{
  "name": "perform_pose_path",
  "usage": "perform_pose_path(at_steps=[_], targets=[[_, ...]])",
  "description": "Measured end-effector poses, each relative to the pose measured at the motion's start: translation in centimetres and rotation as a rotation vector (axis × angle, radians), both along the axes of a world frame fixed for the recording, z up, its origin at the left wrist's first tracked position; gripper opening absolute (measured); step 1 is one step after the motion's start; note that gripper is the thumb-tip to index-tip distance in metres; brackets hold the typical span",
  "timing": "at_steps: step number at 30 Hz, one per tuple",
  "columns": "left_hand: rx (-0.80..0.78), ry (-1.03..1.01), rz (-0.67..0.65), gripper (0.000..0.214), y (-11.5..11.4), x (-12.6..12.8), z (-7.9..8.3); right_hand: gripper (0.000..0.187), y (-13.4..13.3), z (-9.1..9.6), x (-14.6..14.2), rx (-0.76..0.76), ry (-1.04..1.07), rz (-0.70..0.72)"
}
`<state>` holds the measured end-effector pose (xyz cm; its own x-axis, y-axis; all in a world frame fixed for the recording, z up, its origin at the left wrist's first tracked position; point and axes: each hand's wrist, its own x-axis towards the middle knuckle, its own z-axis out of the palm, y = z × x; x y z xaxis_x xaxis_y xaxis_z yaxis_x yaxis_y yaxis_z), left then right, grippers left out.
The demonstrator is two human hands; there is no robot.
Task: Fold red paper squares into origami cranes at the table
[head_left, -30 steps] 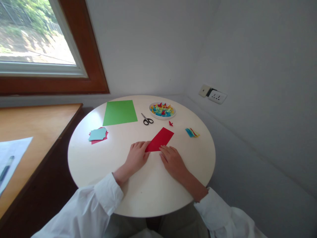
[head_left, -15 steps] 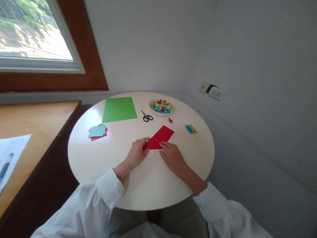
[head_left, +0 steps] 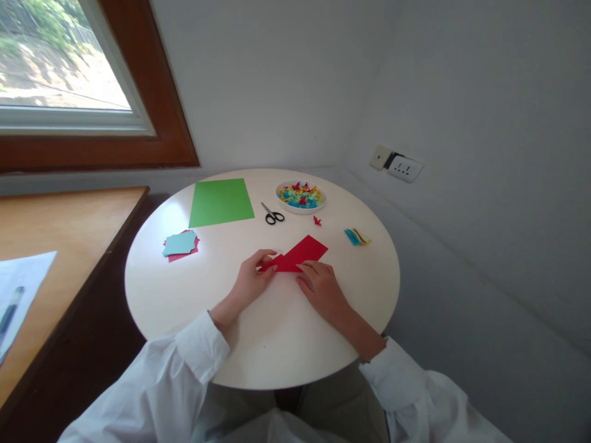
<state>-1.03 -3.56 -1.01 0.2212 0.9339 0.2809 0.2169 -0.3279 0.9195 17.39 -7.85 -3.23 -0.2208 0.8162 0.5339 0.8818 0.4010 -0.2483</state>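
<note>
A folded red paper (head_left: 300, 252) lies near the middle of the round white table (head_left: 277, 332). My left hand (head_left: 250, 280) pinches the paper's near left corner and lifts that edge off the table. My right hand (head_left: 319, 287) rests with fingers flat on the paper's near right end, pressing it down. Both sleeves are white.
A green sheet (head_left: 220, 202), black scissors (head_left: 272, 215) and a white dish of small coloured paper pieces (head_left: 301, 195) lie at the far side. A blue-and-red paper stack (head_left: 180, 244) sits left, coloured strips (head_left: 356, 237) right, a tiny red piece (head_left: 317, 220) by the dish. A wooden ledge (head_left: 55, 246) borders the left.
My left hand went from lying flat on the paper's corner to pinching it and raising the left edge. The right hand stayed pressing the paper.
</note>
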Motion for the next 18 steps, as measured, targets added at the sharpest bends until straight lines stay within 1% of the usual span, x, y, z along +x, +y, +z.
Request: perform_pose_path(at_steps=[3,6,11,14,16,18], targets=[[-0.11,-0.133,-0.017,0.026,-0.06,-0.02,0.49,0.02,-0.01,-0.08,0.19,0.045,0.025,-0.009],[-0.23,-0.24,-0.023,0.034,-0.08,-0.16,0.67,0.016,-0.06,-0.02,0.44,0.073,0.068,-0.007],[-0.332,-0.325,-0.023,0.041,-0.03,-0.38,0.52,0.012,-0.23,0.4,0.61,0.098,0.139,0.003],[-0.325,-0.344,-0.04,0.047,-0.06,-0.42,0.46,0.011,-0.29,0.55,0.54,0.12,0.188,-0.012],[-0.268,-0.326,-0.058,0.053,-0.12,-0.41,0.5,0.012,-0.29,0.56,0.48,0.143,0.219,-0.033],[-0.192,-0.262,-0.078,0.051,-0.21,-0.38,0.6,0.013,-0.29,0.57,0.43,0.161,0.239,-0.052]])
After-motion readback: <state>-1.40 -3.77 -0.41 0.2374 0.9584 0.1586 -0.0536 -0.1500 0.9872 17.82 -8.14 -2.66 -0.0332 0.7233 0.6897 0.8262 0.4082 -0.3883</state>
